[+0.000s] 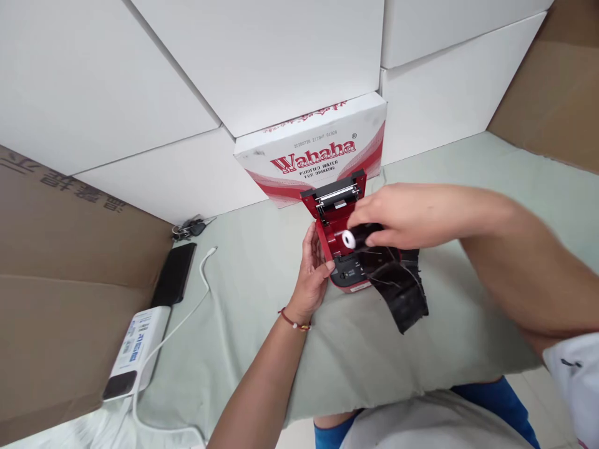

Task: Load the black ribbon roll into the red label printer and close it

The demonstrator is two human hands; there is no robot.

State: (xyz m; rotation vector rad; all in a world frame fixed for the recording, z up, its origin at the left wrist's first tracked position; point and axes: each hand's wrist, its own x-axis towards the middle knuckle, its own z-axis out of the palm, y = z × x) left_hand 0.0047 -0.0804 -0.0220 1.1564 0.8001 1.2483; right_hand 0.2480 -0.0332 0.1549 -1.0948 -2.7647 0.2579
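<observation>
A small red printer with a dark front panel stands on the cloth, its lid raised and tilted back, with a metal-rodded roller inside. My left hand is closed around the printer's left side, thumb near the front corner. In my right hand is a roll of black film with a white core, pinched over the printer's open compartment. From the roll, a loose black strip hangs over the printer's front right and down onto the cloth. My right fingertips are partly hidden behind the roll.
A Wahaha water carton leans against white boxes behind the printer. On the left lie keys, a black phone, a white power bank and a white cable. Brown cardboard walls both sides.
</observation>
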